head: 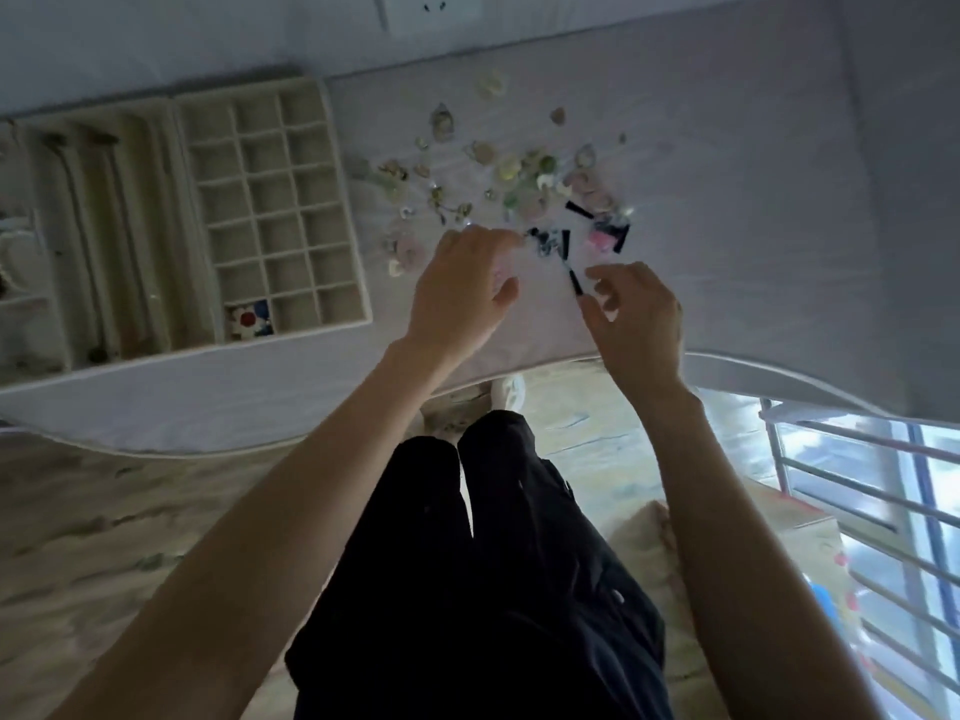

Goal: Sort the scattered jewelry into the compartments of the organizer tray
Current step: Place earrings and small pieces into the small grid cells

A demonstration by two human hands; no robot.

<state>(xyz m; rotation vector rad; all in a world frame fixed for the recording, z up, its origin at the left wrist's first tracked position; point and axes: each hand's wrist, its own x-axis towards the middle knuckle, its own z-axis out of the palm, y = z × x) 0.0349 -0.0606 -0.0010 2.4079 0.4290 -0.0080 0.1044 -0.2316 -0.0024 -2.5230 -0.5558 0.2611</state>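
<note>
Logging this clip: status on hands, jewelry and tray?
Left hand reaching into jewelry pile, grip unclear. Right hand pinching black piece. Organizer tray nearly empty; one flower item placed.

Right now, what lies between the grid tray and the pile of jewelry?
In the head view, a bare strip of pale sheet separates the grid tray from the jewelry pile; the pile's nearest small pieces lie just short of the tray's right wall.

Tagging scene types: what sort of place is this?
Likely a bedroom at home: the jewelry is scattered on a sheeted mattress, a wall socket sits above it, and a barred window stands beside it. The organizer tray lies on the mattress.
</note>
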